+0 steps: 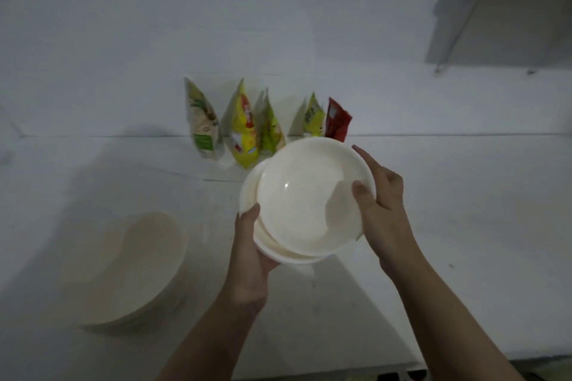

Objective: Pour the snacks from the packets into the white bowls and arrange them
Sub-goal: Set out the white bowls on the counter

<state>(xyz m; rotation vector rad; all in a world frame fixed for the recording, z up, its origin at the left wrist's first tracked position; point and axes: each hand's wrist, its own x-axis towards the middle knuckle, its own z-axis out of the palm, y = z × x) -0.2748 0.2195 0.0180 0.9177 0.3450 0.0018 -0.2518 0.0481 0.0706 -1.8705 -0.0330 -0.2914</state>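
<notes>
Five snack packets stand in a row at the back of the white worktop (433,195), leaning against the wall: a cream-and-green packet (201,122) at the far left, a yellow-and-red packet (244,133), a green-yellow packet (272,130), a small yellow-green packet (313,117), and a red packet (338,119) at the far right. All appear upright and slightly tilted; whether they are sealed cannot be told.

Held stack of white bowls (309,195): glossy, round, shallow, empty, nested and tipped toward the camera, raised above the worktop just in front of the packets. At least two rims show at the lower edge.

Left hand (250,257): grasping the stack from beneath at its lower left rim, thumb over the edge.

Right hand (380,204): pinching the top bowl's right rim, thumb inside, index finger pointing out along the edge.

Second stack of white bowls (133,266): resting on the worktop at the left, well apart from the hands, blurred.
</notes>
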